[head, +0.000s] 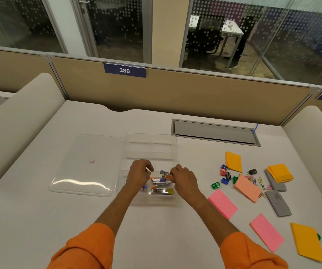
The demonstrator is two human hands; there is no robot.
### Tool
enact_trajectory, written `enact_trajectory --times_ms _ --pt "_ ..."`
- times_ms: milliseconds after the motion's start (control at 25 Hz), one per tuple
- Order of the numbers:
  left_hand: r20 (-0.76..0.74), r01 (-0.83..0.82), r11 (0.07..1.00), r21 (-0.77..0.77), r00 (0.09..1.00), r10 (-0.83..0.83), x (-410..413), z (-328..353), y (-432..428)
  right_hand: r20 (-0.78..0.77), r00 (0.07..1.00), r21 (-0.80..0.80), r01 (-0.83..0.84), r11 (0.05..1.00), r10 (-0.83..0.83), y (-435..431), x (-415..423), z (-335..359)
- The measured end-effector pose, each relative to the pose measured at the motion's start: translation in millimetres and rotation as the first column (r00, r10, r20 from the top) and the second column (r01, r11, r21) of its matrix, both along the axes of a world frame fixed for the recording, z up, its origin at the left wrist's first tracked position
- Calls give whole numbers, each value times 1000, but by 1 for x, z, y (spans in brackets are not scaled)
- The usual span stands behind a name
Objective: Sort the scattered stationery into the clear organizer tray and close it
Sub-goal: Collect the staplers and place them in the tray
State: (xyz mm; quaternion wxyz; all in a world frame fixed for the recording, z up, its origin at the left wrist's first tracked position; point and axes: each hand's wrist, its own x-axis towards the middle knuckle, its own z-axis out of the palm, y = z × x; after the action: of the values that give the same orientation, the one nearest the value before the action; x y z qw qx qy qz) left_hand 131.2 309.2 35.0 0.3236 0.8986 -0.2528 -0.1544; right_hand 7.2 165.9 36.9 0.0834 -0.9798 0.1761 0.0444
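right hand grips stapler over tray | left hand curled, seemingly pinching something small

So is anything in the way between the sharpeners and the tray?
No. The sharpeners sit right of the tray, with only bare desk between. The lid lies off to the tray's left.

It was an office. A white desk sat inside tan cubicle partitions, a numbered plate "386" at twelve o'clock. Behind it, dotted glass walls enclosed rooms; a black chair stood at one o'clock.
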Motion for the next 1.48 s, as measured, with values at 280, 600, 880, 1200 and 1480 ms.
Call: enact_trajectory --times_ms 280,600,880,1200,1480 --pt "-13 -42 999 -25 999 41 -2 -6 16 -121 991 -119 -69 991 54 30 26 -22" --pt "-20 -71 997 7 997 71 -4 -16 17 -110 993 -96 -51 994 41 26 27 -35" --pt "-19 -41 999 -1 999 41 -5 -18 12 -99 990 53 -100 994 105 10 25 -30" --pt "22 -47 997 -67 999 49 -7 -21 18 -56 994 233 -78 969 94 -1 20 -6" --pt "351 -5 1000 31 936 -6 -13 -25 19 170 985 161 -15 987 -12 -16 0 0"
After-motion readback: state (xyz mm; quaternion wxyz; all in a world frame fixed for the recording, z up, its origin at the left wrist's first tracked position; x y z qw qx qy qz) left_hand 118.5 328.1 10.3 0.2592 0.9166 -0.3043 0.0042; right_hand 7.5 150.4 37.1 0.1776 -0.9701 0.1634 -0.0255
